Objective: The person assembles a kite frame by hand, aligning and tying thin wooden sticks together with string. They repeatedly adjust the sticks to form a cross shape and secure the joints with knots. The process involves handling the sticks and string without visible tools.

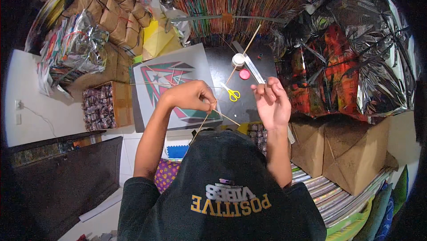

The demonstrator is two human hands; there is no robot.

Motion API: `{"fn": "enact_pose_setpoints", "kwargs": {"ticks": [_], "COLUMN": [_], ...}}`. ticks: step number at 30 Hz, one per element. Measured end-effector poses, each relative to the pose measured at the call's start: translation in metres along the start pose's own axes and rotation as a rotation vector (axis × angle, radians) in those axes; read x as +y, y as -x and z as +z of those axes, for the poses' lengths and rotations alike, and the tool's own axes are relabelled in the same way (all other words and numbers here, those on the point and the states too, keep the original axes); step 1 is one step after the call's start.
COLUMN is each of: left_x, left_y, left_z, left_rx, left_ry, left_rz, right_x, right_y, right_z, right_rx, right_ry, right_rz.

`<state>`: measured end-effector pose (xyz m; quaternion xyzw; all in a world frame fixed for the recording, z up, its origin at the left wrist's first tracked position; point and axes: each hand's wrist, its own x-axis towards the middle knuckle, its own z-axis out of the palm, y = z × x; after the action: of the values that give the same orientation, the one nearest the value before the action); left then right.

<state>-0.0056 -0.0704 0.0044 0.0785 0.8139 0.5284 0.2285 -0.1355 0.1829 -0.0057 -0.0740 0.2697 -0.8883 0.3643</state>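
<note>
My left hand [191, 96] is closed, finger and thumb pinching thin crossed wooden sticks [229, 119] where they meet. To the right, my right hand [272, 107] is raised with its palm up, fingers half bent and apart; I see nothing in it. Beneath and beyond my left hand lies a large light sheet [202, 58] printed with a red, green and black angular design and a star. Yellow-handled scissors [233, 94] rest between my hands. Beyond them are a white round spool or tub [238, 60], a pink-red lid [244, 74] and a long pale ruler-like strip [254, 69].
A long thin stick [252, 38] slants over the dark table [218, 53]. Densely stacked colourful sheets [231, 1] line the back. Plastic-wrapped bundles [342, 67] and brown cartons [349, 147] crowd the right. At left stand a box of small packets [100, 107] and brown paper parcels [118, 18].
</note>
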Motion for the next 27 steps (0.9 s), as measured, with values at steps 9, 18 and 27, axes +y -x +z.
{"fn": "enact_pose_setpoints", "kwargs": {"ticks": [9,18,27], "left_x": [-0.010,-0.022,0.011], "left_y": [0.010,0.030,0.025], "left_z": [-0.005,-0.026,-0.020], "left_rx": [0.108,0.100,0.092], "left_ry": [0.116,0.058,0.047], "left_rz": [-0.022,-0.074,-0.053], "right_x": [-0.037,-0.072,-0.055], "right_y": [0.010,0.015,0.002], "right_z": [-0.015,-0.039,-0.053], "right_rx": [0.088,0.200,-0.159], "right_ry": [0.143,0.988,1.772], "right_rz": [0.091,0.166,0.119]}}
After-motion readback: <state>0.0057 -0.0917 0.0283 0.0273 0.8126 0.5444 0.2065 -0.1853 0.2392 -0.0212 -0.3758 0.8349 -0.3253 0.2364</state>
